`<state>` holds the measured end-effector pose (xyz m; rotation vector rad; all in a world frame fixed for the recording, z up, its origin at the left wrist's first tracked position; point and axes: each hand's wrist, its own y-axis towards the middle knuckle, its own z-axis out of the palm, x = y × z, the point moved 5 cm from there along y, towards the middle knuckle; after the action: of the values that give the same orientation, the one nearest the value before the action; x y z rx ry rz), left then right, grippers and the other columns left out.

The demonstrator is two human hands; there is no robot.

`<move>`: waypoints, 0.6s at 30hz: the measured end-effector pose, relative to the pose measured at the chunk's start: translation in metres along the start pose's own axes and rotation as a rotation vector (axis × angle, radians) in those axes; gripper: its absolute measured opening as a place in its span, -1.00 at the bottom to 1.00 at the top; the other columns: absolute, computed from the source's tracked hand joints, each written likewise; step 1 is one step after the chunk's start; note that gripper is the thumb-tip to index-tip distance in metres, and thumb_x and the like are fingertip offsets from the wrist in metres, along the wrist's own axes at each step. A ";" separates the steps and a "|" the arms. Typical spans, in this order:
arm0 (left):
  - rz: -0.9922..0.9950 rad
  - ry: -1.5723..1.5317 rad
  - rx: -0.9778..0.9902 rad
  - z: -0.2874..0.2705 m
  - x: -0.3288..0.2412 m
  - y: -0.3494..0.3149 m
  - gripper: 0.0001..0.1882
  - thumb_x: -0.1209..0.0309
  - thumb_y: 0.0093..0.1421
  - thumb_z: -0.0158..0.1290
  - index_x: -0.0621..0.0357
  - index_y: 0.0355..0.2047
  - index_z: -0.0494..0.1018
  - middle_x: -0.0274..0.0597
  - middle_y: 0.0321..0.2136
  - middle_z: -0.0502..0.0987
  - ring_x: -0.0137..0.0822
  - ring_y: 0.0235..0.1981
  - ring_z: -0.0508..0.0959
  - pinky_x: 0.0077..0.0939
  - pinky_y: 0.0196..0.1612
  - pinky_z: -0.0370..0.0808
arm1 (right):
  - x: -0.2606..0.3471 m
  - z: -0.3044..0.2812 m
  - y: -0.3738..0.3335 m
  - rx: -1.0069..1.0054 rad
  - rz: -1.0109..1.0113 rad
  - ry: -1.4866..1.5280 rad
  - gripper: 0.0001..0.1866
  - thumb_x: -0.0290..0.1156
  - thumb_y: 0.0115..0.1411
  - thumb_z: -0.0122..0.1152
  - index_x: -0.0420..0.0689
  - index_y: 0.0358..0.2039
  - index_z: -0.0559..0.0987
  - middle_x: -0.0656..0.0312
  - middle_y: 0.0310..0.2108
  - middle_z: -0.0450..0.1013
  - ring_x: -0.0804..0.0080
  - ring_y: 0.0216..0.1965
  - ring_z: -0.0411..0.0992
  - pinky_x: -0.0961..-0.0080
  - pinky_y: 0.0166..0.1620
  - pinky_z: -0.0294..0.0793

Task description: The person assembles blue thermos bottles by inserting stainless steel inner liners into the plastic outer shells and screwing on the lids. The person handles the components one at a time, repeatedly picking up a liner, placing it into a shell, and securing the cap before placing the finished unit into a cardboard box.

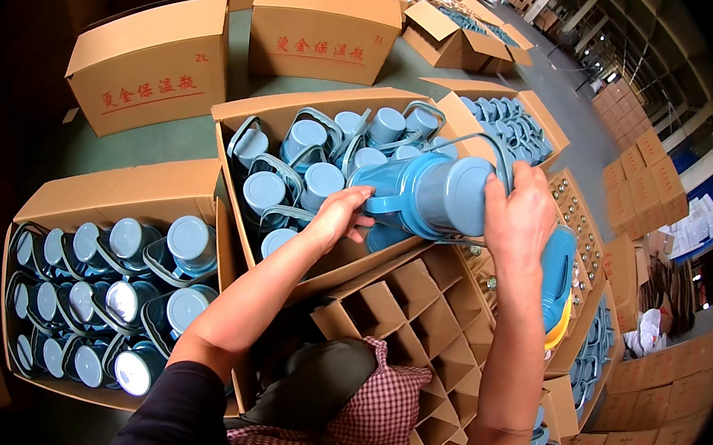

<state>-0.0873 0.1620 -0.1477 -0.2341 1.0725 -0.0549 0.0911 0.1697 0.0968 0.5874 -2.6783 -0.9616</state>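
- The room is a long warehouse hall with a grey-green floor (165,137) and stacks of brown cartons (640,165) lining the right wall.
- Two closed cartons (149,62) stand on the floor at upper left, each a plain brown box with a line of red print on its side — a third, smaller one sits behind them.
- An open carton (120,198) at lower left is packed with blue flask shells, their round ends facing up.
- A second open carton (298,116) in the middle holds more blue shells with looped handles.
- A carton with a cardboard divider grid (416,316) lies just below the hands, its cells showing bare.
- The blue flask (429,195) is held on its side above the middle carton and the grid.
- The right hand (518,218) grips the flask's body from above; the left hand (342,214) closes on its handle end.
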 end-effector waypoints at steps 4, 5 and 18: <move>0.056 0.454 0.160 0.003 -0.021 -0.029 -0.39 0.14 0.10 0.05 0.12 0.14 0.31 -0.03 -0.09 0.47 -0.17 -0.18 0.53 -0.36 -0.36 0.50 | -0.018 -0.004 0.016 0.106 0.142 0.288 -0.77 -0.35 0.04 0.19 -0.27 -0.49 0.43 0.18 -0.69 0.33 0.30 -0.61 0.41 0.34 -0.51 0.36; 0.187 0.700 0.107 0.009 -0.040 -0.043 -0.30 0.18 -0.04 0.15 0.10 0.14 0.30 0.05 -0.14 0.51 -0.04 -0.11 0.51 -0.25 -0.16 0.46 | -0.015 0.000 0.018 0.216 0.302 0.538 -0.82 -0.40 0.04 0.18 -0.26 -0.53 0.47 0.14 -0.69 0.40 0.37 -0.65 0.41 0.40 -0.51 0.42; 0.254 1.589 0.120 -0.028 0.000 0.070 -0.71 0.44 -0.15 -0.01 0.05 -0.36 0.55 0.05 -0.39 0.56 0.03 -0.23 0.54 -0.13 -0.20 0.48 | -0.033 0.187 -0.039 0.716 0.830 1.072 -0.71 -0.61 0.11 -0.02 -0.45 -0.18 0.23 -0.05 -0.47 0.48 0.16 -0.66 0.52 0.53 -0.78 0.24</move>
<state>-0.1165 0.2252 -0.1755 0.1243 2.6606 -0.0757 0.0664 0.2608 -0.0724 -0.0039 -1.8275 0.4696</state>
